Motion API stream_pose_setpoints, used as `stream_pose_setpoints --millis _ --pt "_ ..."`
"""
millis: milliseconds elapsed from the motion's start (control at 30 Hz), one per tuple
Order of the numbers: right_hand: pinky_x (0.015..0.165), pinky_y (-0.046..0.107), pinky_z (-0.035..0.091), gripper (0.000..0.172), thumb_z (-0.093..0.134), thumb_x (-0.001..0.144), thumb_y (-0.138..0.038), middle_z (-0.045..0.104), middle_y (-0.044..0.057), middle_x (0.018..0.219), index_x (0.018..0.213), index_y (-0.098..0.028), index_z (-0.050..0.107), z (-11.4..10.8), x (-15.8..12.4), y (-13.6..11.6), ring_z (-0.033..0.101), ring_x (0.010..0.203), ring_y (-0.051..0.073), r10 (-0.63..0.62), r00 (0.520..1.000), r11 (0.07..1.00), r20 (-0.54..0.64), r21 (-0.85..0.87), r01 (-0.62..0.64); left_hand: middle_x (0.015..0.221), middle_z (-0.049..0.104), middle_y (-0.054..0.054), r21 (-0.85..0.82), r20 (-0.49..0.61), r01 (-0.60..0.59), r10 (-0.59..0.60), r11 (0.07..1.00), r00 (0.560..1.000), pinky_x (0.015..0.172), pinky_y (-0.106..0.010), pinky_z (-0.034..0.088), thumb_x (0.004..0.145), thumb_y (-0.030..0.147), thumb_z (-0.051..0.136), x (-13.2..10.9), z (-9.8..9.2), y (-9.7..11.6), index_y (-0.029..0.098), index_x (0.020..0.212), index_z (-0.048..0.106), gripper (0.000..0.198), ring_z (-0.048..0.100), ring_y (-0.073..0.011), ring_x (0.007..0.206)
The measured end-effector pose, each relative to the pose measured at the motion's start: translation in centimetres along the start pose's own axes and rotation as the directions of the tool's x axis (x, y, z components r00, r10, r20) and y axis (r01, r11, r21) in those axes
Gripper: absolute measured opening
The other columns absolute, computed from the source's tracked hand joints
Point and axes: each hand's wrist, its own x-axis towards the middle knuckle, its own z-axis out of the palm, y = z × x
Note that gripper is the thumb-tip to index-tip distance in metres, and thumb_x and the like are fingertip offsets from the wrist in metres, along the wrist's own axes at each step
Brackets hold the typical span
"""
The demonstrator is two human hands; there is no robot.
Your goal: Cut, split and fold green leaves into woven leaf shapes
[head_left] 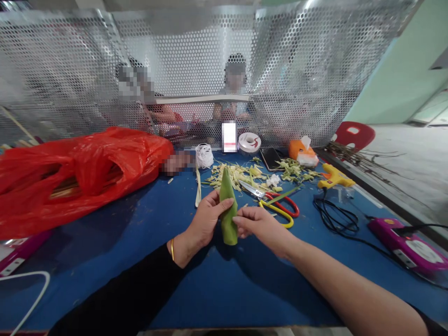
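Note:
A green leaf folded into a tall pointed cone [228,228] stands upright over the blue table. My left hand [206,217] grips it from the left, with the thumb across its front. The fingers of my right hand [254,224] are pinched at its lower right edge. Just beyond my right hand lie scissors [292,205] with one red and one yellow handle, blades pointing to the back left. Leaf trimmings [219,175] are strewn behind the cone, with a crumpled white scrap [273,180] among them.
At the left is a red plastic bag [115,158]. Along the back are white string [204,156], a ribbon roll [249,142], a phone [270,159] and a tissue pack [301,152]. A yellow glue gun [335,177] and purple power strip [408,245] with cables occupy the right.

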Motion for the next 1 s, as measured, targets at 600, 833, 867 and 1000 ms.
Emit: stream_pose_setpoints --millis 600,833,867,1000 --pt "0.051 0.024 0.038 0.026 0.067 0.068 -0.027 0.06 -0.004 0.059 0.092 -0.021 0.075 -0.6 0.2 0.2 0.05 0.05 0.011 -0.027 0.993 0.994 -0.116 0.106 0.039 0.058 0.061 0.004 0.089 -0.245 -0.128 0.147 0.988 0.958 0.044 -0.018 0.036 0.064 0.024 0.079 0.9 -0.8 0.6 0.017 0.074 0.065 0.018 0.05 -0.0077 0.046" --pt "0.06 0.029 0.047 0.019 0.072 0.061 -0.025 0.067 -0.001 0.062 0.08 -0.021 0.077 -0.7 0.4 0.3 0.06 0.06 0.017 0.0 0.983 0.978 -0.182 0.203 0.038 0.063 0.066 -0.002 0.039 0.005 0.135 -0.136 0.99 0.991 0.042 -0.02 0.036 0.063 0.03 0.08 0.3 -0.7 0.0 0.015 0.076 0.069 0.024 0.055 -0.0113 0.049" --pt "0.06 0.029 0.046 0.019 0.072 0.062 -0.025 0.066 -0.002 0.062 0.08 -0.021 0.077 -0.7 0.4 0.4 0.059 0.059 0.016 -0.006 0.982 0.98 -0.19 0.193 0.043 0.064 0.067 -0.003 0.1 0.048 0.173 -0.179 0.98 0.983 0.043 -0.02 0.038 0.06 0.026 0.082 0.2 -0.6 -0.2 0.014 0.076 0.07 0.023 0.056 -0.0122 0.051" --pt "0.051 0.025 0.037 0.019 0.07 0.065 -0.025 0.056 -0.004 0.054 0.082 -0.02 0.077 -0.9 0.7 0.8 0.046 0.05 0.011 -0.093 0.962 0.992 -0.256 0.061 0.112 0.078 0.074 -0.006 0.209 0.142 0.178 -0.21 0.962 0.967 0.067 -0.024 0.05 0.055 0.01 0.081 -0.4 -0.3 -0.4 0.013 0.084 0.074 0.03 0.065 -0.0157 0.07"
